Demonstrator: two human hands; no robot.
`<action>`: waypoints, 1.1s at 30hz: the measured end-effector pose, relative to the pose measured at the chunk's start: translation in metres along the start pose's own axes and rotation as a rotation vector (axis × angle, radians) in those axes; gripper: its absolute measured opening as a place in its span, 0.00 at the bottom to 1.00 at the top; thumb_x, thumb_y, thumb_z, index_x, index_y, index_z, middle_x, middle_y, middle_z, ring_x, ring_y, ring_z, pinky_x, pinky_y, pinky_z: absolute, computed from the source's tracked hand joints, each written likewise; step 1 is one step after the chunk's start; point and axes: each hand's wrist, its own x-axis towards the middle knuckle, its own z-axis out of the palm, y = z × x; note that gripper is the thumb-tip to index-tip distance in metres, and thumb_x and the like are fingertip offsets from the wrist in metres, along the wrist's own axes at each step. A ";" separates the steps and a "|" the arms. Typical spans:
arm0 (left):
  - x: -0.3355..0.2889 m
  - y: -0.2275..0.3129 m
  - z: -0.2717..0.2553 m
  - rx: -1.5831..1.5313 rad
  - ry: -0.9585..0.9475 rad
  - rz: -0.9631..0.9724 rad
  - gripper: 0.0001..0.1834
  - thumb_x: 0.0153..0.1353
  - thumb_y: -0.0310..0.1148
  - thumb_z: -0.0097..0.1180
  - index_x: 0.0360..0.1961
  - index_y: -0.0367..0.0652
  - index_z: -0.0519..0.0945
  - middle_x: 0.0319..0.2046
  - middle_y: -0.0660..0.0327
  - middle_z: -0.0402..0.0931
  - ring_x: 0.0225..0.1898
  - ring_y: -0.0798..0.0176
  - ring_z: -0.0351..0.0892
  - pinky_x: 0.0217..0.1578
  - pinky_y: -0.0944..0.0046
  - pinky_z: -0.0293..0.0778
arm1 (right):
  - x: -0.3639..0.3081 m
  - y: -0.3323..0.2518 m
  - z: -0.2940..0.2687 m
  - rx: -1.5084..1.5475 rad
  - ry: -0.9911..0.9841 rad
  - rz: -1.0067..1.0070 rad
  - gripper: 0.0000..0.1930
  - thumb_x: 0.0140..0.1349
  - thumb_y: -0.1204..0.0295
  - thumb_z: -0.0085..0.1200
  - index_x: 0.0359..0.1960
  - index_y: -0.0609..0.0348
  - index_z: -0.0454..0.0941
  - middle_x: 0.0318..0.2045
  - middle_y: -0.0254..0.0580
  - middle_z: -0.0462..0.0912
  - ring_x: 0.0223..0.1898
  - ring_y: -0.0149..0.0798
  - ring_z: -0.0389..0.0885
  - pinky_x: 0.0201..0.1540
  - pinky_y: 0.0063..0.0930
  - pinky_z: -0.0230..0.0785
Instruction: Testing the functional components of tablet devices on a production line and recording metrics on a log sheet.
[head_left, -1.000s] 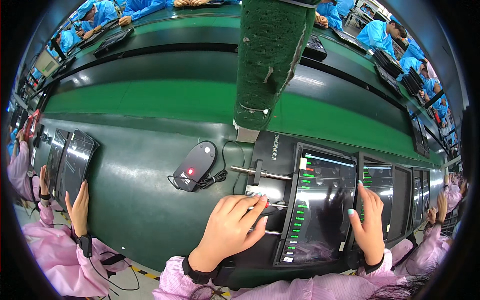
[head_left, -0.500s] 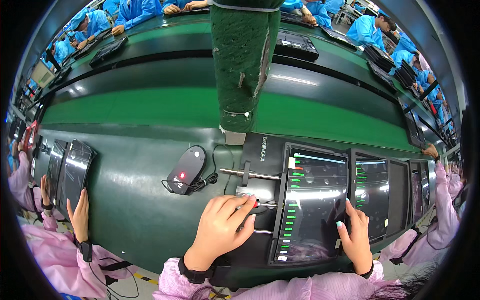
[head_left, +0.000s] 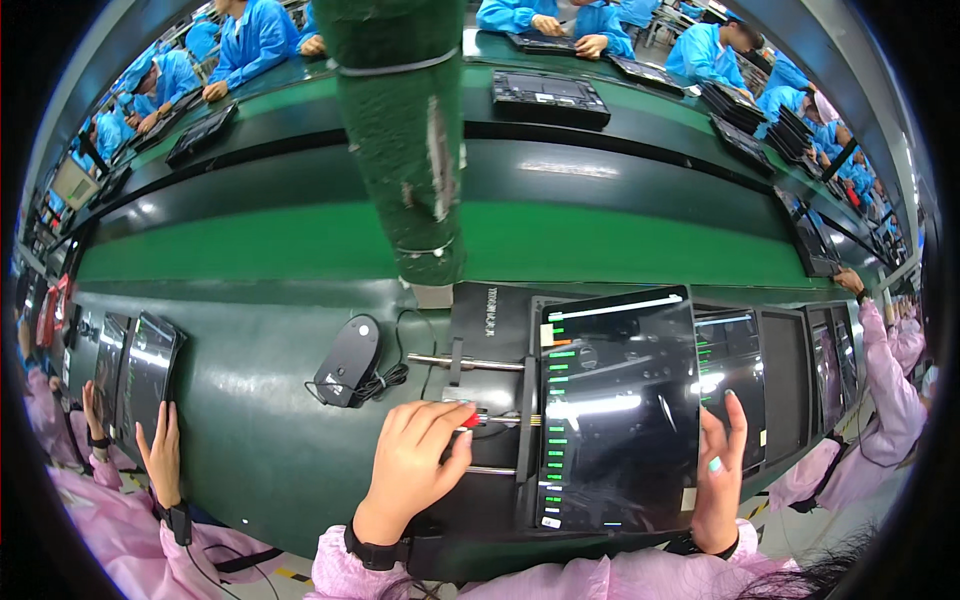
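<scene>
A black tablet (head_left: 620,400) with green marks down its screen lies over a black test fixture (head_left: 487,350) with metal rods. Its right side looks raised out of the fixture's frame. At the fixture's left part, my left hand (head_left: 410,462) is closed, thumb and fingers pinching a red knob (head_left: 470,416) on the middle rod. My right hand (head_left: 720,480) is at the tablet's right edge, gripping it; part of the fingers is hidden by the tablet. A second tablet (head_left: 735,390) with similar green marks sits just beyond that hand.
An upturned black computer mouse (head_left: 350,362) with a coiled cable lies left of the fixture. A green post (head_left: 405,150) rises behind it. Co-workers' hands (head_left: 162,455) hold dark panels (head_left: 150,365) at the left. Across the green belt (head_left: 270,230), people in blue handle devices.
The tablet's right side has come up out of the frame. My right hand has shifted from the screen's surface to its edge. My left hand stays at the red knob.
</scene>
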 end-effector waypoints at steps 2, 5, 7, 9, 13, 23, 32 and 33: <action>0.001 0.000 0.002 -0.016 -0.006 -0.020 0.16 0.45 0.27 0.60 0.39 0.43 0.78 0.36 0.62 0.76 0.38 0.57 0.72 0.42 0.60 0.67 | -0.001 0.006 0.004 0.013 -0.002 0.062 0.46 0.52 0.62 0.56 0.67 0.58 0.39 0.64 0.48 0.52 0.66 0.43 0.49 0.67 0.35 0.38; 0.004 0.004 0.005 -0.037 -0.001 -0.058 0.16 0.46 0.28 0.61 0.39 0.44 0.78 0.35 0.62 0.75 0.38 0.57 0.71 0.41 0.59 0.66 | -0.003 0.010 0.000 -0.090 -0.073 0.211 0.43 0.55 0.65 0.54 0.66 0.63 0.41 0.65 0.45 0.50 0.66 0.35 0.47 0.66 0.28 0.38; 0.006 0.010 0.006 -0.001 -0.020 -0.111 0.16 0.45 0.29 0.62 0.39 0.43 0.78 0.34 0.62 0.75 0.37 0.57 0.70 0.41 0.59 0.66 | 0.001 0.011 -0.011 0.038 -0.164 0.433 0.40 0.57 0.63 0.54 0.65 0.66 0.45 0.61 0.43 0.59 0.61 0.33 0.58 0.63 0.27 0.47; 0.009 0.019 0.005 0.008 -0.010 -0.094 0.15 0.46 0.27 0.61 0.39 0.43 0.78 0.34 0.61 0.74 0.37 0.57 0.70 0.41 0.60 0.66 | 0.004 0.015 -0.022 0.052 -0.198 0.350 0.39 0.58 0.60 0.54 0.65 0.67 0.47 0.59 0.41 0.62 0.58 0.32 0.61 0.61 0.27 0.50; 0.008 0.053 0.008 -0.181 0.093 -0.206 0.16 0.53 0.26 0.53 0.45 0.37 0.75 0.42 0.53 0.73 0.44 0.52 0.70 0.49 0.57 0.64 | 0.005 0.027 -0.045 -0.071 -0.133 0.267 0.44 0.55 0.49 0.54 0.64 0.68 0.50 0.57 0.40 0.64 0.55 0.30 0.65 0.57 0.24 0.56; 0.020 0.147 0.075 -1.751 -0.418 -0.720 0.38 0.60 0.61 0.30 0.58 0.38 0.58 0.50 0.57 0.65 0.52 0.58 0.64 0.55 0.58 0.58 | 0.003 0.012 -0.117 0.142 -0.144 0.079 0.56 0.45 0.27 0.34 0.61 0.70 0.55 0.53 0.41 0.70 0.51 0.32 0.69 0.54 0.27 0.63; 0.029 0.201 0.109 -1.357 -1.469 0.218 0.17 0.67 0.36 0.41 0.29 0.39 0.78 0.29 0.61 0.74 0.32 0.65 0.73 0.39 0.66 0.67 | -0.001 -0.013 -0.205 0.335 0.187 0.014 0.45 0.56 0.34 0.31 0.60 0.64 0.59 0.52 0.40 0.72 0.47 0.33 0.73 0.50 0.27 0.66; 0.032 0.202 0.106 -1.208 -1.438 0.367 0.11 0.61 0.30 0.44 0.32 0.39 0.79 0.29 0.56 0.77 0.37 0.55 0.74 0.43 0.59 0.66 | 0.003 -0.013 -0.224 0.323 0.206 0.015 0.43 0.58 0.35 0.29 0.60 0.64 0.59 0.52 0.39 0.72 0.47 0.33 0.73 0.50 0.27 0.66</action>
